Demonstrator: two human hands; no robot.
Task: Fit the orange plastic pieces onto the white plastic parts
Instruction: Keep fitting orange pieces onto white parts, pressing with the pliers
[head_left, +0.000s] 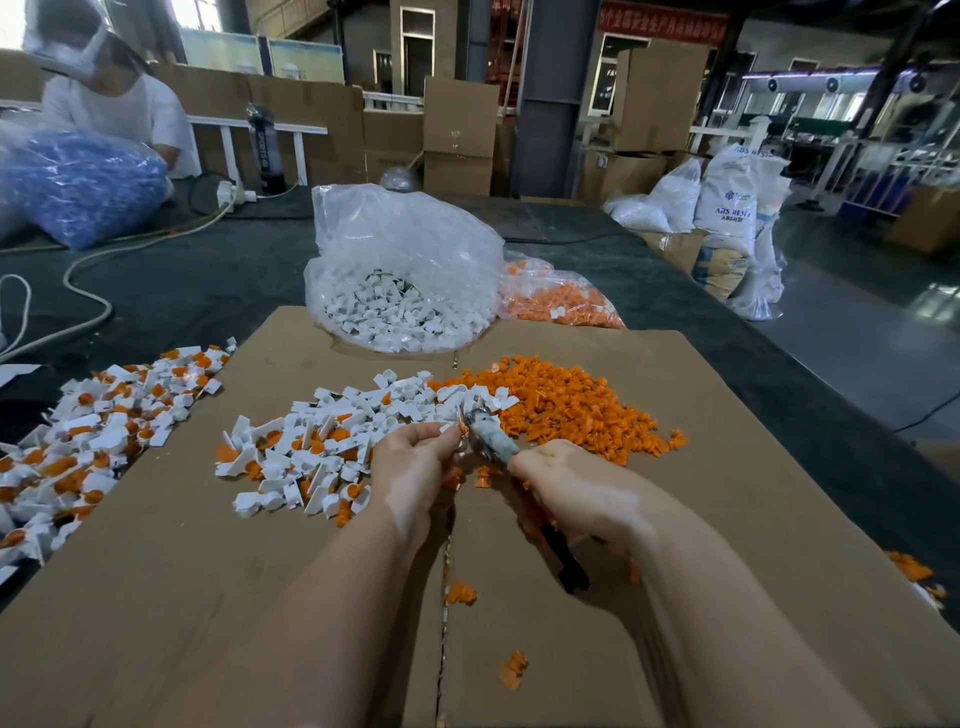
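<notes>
- A flat cardboard sheet (260, 597) lies on the table (208, 280).
- A heap of loose pieces (566, 410) lies on the sheet, to the right.
- A heap of plastic parts (311, 441) lies on the sheet, left of the loose pieces and touching them.
- A heap of joined parts (93, 431) lies further left, at the sheet's left edge.
- 2 bags sit behind the heaps: the big bag (400, 270) on the left, the small bag (561, 296) just beside it on the right.
- The left hand (415, 467) and right hand (566, 493) are in front of the heaps, near each other.
- Sacks (727, 208) stand far right, behind the table.
</notes>
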